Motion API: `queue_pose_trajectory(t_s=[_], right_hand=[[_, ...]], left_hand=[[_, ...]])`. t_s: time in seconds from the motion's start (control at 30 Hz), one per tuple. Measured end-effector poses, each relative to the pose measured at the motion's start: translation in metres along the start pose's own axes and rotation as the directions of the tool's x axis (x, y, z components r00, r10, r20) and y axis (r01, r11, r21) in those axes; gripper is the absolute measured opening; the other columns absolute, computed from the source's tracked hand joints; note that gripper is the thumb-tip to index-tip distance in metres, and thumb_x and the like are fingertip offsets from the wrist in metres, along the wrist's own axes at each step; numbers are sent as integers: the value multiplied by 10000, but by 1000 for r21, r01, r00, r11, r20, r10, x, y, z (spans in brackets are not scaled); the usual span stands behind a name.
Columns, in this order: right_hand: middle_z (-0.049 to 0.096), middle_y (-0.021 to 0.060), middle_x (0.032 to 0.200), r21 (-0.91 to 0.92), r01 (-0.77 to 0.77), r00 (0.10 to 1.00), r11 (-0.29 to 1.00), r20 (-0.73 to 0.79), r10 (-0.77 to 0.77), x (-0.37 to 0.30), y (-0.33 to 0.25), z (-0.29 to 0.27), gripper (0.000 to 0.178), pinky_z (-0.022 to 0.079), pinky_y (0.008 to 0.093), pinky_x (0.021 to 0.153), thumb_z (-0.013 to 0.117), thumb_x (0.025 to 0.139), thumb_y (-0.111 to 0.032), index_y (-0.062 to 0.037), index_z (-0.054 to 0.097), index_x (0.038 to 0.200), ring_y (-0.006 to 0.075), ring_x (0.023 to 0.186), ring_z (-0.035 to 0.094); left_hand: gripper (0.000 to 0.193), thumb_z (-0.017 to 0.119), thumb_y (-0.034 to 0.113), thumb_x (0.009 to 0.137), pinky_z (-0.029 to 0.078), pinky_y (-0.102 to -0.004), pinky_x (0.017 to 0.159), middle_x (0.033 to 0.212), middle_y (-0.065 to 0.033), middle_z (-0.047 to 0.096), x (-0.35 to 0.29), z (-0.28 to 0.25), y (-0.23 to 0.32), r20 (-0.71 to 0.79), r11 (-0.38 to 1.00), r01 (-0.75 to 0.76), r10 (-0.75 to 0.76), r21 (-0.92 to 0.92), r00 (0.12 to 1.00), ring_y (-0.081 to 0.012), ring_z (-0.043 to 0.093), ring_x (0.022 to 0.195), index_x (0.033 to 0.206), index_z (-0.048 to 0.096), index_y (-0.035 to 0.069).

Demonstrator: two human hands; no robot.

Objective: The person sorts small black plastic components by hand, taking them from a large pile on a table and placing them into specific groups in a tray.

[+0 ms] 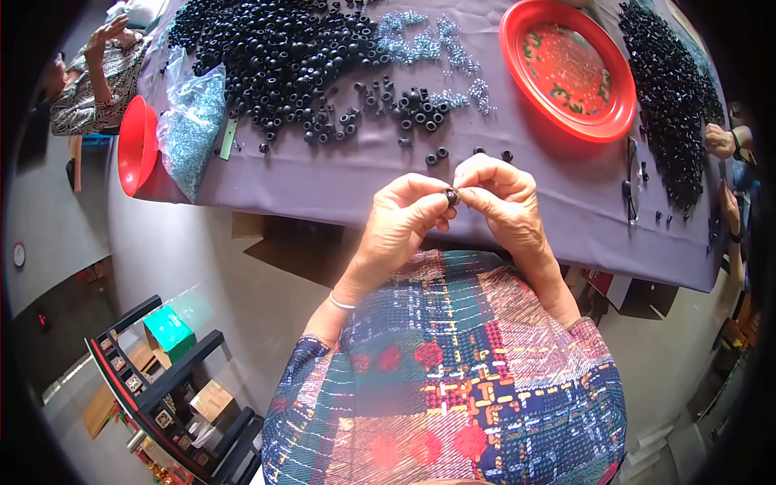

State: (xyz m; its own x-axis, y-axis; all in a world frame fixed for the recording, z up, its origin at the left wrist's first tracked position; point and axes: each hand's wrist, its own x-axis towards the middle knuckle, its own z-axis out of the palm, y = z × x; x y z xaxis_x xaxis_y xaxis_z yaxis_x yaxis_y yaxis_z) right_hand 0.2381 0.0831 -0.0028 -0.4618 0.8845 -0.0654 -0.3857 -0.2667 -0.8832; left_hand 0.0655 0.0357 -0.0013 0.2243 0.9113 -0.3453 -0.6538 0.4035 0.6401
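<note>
Alt: L hand's (396,220) grip pinches small round shiny black bead (451,197) by nr edge of purple cloth-covered counter (323,182); R hand's (505,202) grip pressed together at bead, contents unclear; prob best: light L pinch, bead steady

The purple-clothed table (315,179) spans the upper frame; on it lie a heap of black beads (283,65) left of top centre, pale blue bits (414,50) at top centre, a red tray (590,131) and smaller black pieces (675,97) at upper right, a clear bag (190,125) at upper left, and loose beads (507,156) above centre
</note>
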Motion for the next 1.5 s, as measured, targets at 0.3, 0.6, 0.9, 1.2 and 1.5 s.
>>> queue_pose_trajectory(t_s=[0.3,0.6,0.9,1.2,1.5], right_hand=[[573,22,846,-276,133,990,952,-16,-143,-4,0,4,82,442,239,727,656,808,18,3,614,877,93,794,534],[569,19,840,-298,190,982,936,69,-177,-2,2,6,99,438,247,711,676,786,12,-15,596,839,101,766,527],[505,-17,890,85,-428,904,900,52,425,-9,-8,17,259,443,225,732,700,770,12,-52,535,959,77,814,516],[561,127,983,-906,300,915,299,184,-359,41,-5,6,275,460,353,787,658,761,-45,-20,598,1028,261,890,560],[561,123,980,-934,347,886,-82,355,-298,79,35,31,290,472,385,805,628,698,-17,-35,610,987,293,925,550]], left_hand=[[181,656,42,846,503,-273,689,921,-94,658,1,-1,-5,-12,1000,-13,13,18,1000,-155,628,811,1015,614,-8],[195,652,24,842,506,-266,688,937,-101,658,-5,-1,-2,-34,995,-73,76,66,997,-151,619,788,1029,629,-22],[121,617,4,853,505,-249,684,960,-82,614,-14,-15,-3,43,992,124,-123,-15,991,-150,608,797,973,628,-13],[171,622,97,873,479,-257,660,975,-80,572,-2,-32,-8,49,960,49,-37,-277,998,-137,548,773,1033,583,53],[160,594,67,884,491,-278,666,958,-82,582,0,-45,-3,55,946,-17,36,-324,998,-144,561,798,1039,571,33]])
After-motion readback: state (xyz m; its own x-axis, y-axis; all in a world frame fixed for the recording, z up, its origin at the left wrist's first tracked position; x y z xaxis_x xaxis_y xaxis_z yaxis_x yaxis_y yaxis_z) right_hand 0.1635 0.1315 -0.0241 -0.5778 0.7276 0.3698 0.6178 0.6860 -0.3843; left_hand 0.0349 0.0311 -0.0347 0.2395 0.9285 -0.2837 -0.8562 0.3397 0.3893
